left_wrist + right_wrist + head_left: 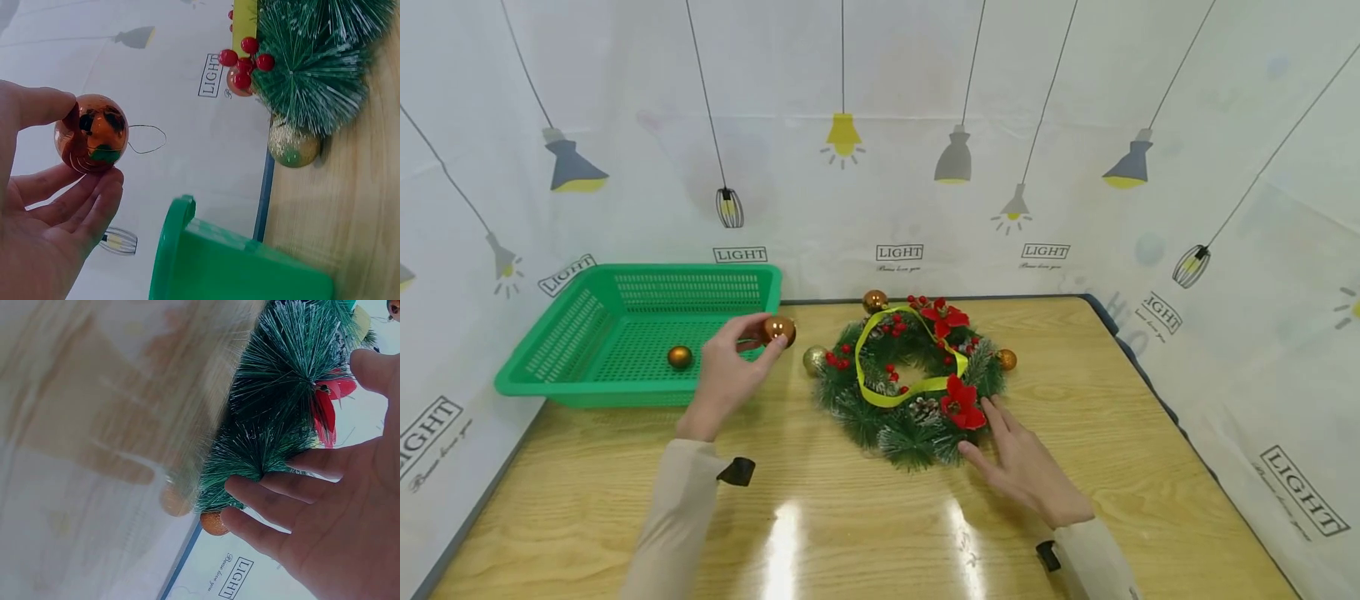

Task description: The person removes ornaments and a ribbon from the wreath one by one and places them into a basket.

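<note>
1. A shiny copper bauble (778,329) is being pinched between the thumb and fingertips of the left hand (727,372); the left wrist view is showing the same copper bauble (91,133) with the thumb on top and the fingers under it.
2. The bauble is hovering over the near right corner of the green basket (587,392), just left of the wreath (910,379).
3. The right hand (1022,467) is lying flat and relaxed on the table (1150,467), its straight fingers (275,494) touching the wreath's needles at the near right edge, beside a red flower (961,403).
4. A second copper bauble (680,357) is sitting inside the basket, well apart from the held one.
5. A gold glitter ball (814,360) is resting against the wreath's left side; in the left wrist view this gold glitter ball (292,145) is sitting under the needles.
6. A yellow ribbon (895,392) is looping across the wreath, with red berries (245,57) clustered along it.
7. Two more orange balls are sitting on the wreath: one at the far edge (874,301), one on the right (1006,359).
</note>
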Demonstrator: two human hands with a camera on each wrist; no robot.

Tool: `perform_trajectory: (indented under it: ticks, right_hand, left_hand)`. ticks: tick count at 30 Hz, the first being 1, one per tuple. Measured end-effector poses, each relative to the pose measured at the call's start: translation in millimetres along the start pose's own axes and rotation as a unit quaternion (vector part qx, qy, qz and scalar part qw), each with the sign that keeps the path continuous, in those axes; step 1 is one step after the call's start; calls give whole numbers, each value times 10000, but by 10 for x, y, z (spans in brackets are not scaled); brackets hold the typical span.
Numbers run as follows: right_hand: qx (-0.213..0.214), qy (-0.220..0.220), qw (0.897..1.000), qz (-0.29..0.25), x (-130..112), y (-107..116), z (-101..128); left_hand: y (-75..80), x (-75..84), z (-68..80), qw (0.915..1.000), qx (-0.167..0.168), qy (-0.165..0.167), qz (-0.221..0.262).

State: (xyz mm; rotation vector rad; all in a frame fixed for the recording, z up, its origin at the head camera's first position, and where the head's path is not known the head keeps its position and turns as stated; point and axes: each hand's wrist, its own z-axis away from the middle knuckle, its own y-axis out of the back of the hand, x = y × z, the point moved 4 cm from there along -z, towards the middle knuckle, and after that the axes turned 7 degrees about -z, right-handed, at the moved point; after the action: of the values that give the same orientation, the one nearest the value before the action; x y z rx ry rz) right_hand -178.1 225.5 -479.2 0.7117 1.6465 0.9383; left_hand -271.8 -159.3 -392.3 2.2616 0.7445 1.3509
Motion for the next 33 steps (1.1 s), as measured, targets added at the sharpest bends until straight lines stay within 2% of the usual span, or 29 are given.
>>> perform_trajectory:
  ticks: [6,21,33]
  right_hand:
    - [-58,-18,10000,21,-2,-4,-4]
    - [-94,-96,9999,33,-7,-6,3]
    - [-22,-27,9999,117,15,-15,0]
  left_hand:
    - [131,-139,33,9996,110,188,-171]
    - [338,-429,58,9968,190,532,-568]
    - [567,-557,25,9938,120,758,-805]
